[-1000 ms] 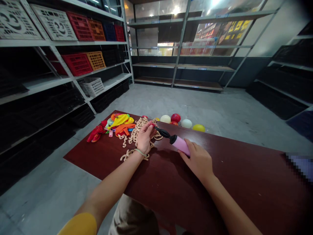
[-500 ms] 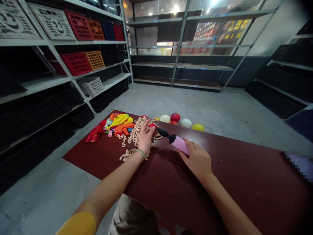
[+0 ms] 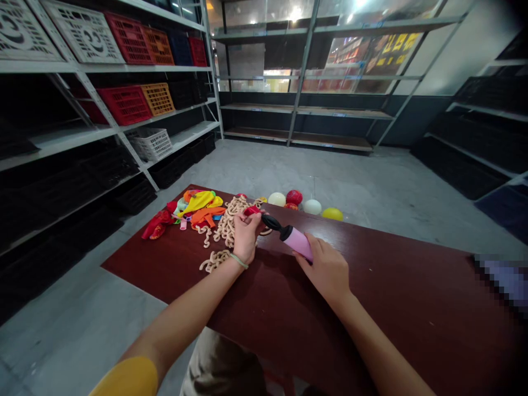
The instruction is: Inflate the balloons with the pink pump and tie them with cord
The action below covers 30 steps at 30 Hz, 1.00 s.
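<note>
My right hand is wrapped round the pink barrel of a balloon pump, whose black nozzle end points up and left. At that tip my left hand pinches a small red balloon; its neck meets the nozzle, though the fingers partly hide the join. Behind and beside my left hand lies a heap of beige curly pieces, with a smaller cluster near the wrist. Farther left is a pile of limp balloons in yellow, orange, red and other colours.
The dark red-brown table extends to the right, where a pixelated patch covers its far end. Several inflated balloons show past its far edge. Shelving with plastic crates stands at left, and a metal rack across the floor.
More of the red balloon shows above my left fingers, which have closed in around it. My right hand and the pump have shifted slightly left in view.
</note>
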{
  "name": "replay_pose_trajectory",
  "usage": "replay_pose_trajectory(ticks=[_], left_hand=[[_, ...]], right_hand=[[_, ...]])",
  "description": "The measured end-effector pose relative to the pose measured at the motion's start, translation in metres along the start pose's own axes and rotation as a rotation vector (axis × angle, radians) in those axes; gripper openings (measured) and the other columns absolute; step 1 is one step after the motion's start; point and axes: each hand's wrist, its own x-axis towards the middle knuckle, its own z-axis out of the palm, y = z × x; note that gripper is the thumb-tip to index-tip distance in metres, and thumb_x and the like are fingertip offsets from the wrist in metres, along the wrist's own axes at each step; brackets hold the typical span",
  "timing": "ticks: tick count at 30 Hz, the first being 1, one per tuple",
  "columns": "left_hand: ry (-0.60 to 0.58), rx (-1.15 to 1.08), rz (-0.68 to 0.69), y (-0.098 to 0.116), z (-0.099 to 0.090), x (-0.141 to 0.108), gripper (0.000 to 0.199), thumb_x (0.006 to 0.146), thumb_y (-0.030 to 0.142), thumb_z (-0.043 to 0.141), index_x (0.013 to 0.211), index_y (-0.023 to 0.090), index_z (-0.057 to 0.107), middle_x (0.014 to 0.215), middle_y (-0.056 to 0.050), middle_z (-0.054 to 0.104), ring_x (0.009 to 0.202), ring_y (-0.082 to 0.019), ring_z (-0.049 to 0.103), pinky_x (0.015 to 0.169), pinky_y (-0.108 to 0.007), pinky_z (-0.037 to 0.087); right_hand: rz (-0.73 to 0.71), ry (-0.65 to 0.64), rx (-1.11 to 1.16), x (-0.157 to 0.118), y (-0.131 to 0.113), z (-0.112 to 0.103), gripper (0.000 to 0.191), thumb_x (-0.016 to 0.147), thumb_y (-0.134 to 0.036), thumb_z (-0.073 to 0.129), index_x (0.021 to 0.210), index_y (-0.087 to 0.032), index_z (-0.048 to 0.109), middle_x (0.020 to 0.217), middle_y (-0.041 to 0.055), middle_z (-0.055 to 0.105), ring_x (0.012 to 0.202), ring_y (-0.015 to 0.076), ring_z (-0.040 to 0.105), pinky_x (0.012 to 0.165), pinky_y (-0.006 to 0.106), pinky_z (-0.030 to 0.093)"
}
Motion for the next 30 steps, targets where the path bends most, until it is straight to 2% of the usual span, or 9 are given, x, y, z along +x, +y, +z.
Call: replay_pose_trajectory(ticks=[4,7,11,15,21,26,30], left_hand=[[-0.003,-0.026,-0.078,-0.001,-0.001,-0.001,0.034,0.074,0.03,0.081,0.091,0.018,0.054,0.1,-0.007,0.074,0.089,-0.018,0.073,0.078,-0.027,0.055],[-0.057,-0.038,-0.108,0.001,-0.001,-0.003,0.029,0.079,0.032,0.076,0.099,0.016,0.062,0.102,-0.008,0.075,0.097,-0.021,0.072,0.083,-0.03,0.054],[-0.141,-0.073,-0.109,0.005,0.0,-0.002,0.035,0.086,0.041,0.068,0.11,0.016,0.066,0.104,-0.011,0.074,0.103,-0.025,0.07,0.087,-0.036,0.055],[-0.151,-0.052,-0.075,0.004,-0.001,0.0,0.04,0.088,0.052,0.062,0.101,0.015,0.066,0.097,-0.011,0.074,0.1,-0.025,0.071,0.085,-0.036,0.056],[-0.154,0.038,-0.015,-0.003,0.0,-0.002,0.035,0.086,0.051,0.064,0.09,0.016,0.063,0.093,-0.009,0.074,0.096,-0.024,0.071,0.084,-0.037,0.056],[-0.175,0.059,-0.042,-0.006,0.001,-0.005,0.036,0.086,0.052,0.064,0.089,0.016,0.062,0.094,-0.01,0.074,0.1,-0.025,0.07,0.087,-0.039,0.055],[-0.22,0.007,-0.085,-0.004,0.001,-0.006,0.05,0.088,0.063,0.054,0.099,0.016,0.064,0.101,-0.014,0.074,0.107,-0.029,0.068,0.088,-0.042,0.055]], right_hand=[[0.004,0.008,0.005,-0.001,-0.003,0.001,0.051,0.096,-0.051,0.048,0.132,-0.017,0.053,0.105,0.0097,0.07,0.086,0.0231,0.063,0.073,0.032,0.04],[0.002,0.006,0.025,-0.001,-0.004,0.001,0.051,0.096,-0.051,0.048,0.133,-0.017,0.054,0.107,0.0109,0.07,0.088,0.0239,0.063,0.073,0.033,0.04],[-0.011,-0.003,0.037,-0.001,-0.006,0.002,0.051,0.095,-0.052,0.049,0.133,-0.018,0.053,0.108,0.0099,0.07,0.088,0.0237,0.064,0.073,0.033,0.041],[-0.025,0.0,0.028,-0.001,-0.008,0.001,0.051,0.095,-0.052,0.051,0.133,-0.018,0.053,0.107,0.0089,0.07,0.087,0.0235,0.064,0.073,0.033,0.042],[-0.032,0.012,0.049,-0.002,-0.009,0.001,0.052,0.095,-0.052,0.051,0.134,-0.018,0.052,0.109,0.0098,0.069,0.088,0.0241,0.064,0.073,0.034,0.043],[-0.024,0.011,0.055,-0.002,-0.008,0.001,0.052,0.095,-0.051,0.05,0.134,-0.018,0.052,0.109,0.01,0.069,0.086,0.0235,0.064,0.072,0.034,0.043],[-0.017,0.011,0.044,-0.001,-0.008,0.001,0.051,0.095,-0.052,0.049,0.133,-0.018,0.053,0.107,0.0097,0.07,0.084,0.023,0.064,0.071,0.033,0.042]])
